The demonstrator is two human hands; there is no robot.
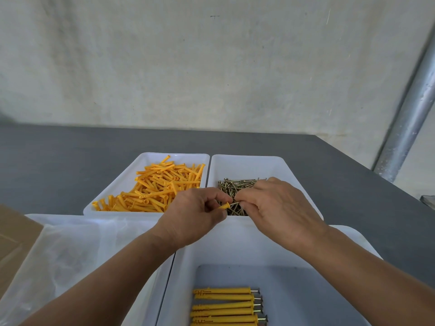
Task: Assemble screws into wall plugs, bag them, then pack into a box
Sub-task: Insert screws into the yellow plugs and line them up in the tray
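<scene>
Loose wall plugs [160, 189]: orange-yellow, plain. Screws [235, 184]: brassy w/ dull silver glints. Assembled plugs [223, 304]: brighter yellow; screw heads [265, 317] grey. Trays [277, 161]: white. Table [58, 161]: dark grey. Wall [164, 67]: off-white, mottled. Cardboard [14, 231]: tan. Pipe [409, 118]: silver-grey, blotchy.

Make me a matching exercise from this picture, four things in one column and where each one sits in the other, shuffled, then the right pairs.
Things
1. loose wall plugs
2. loose screws
3. finished plugs with screws
4. plastic bags

Places
A. near right tray
B. far left tray
C. near left tray
D. far right tray

Pairs: 1-B, 2-D, 3-A, 4-C
</scene>
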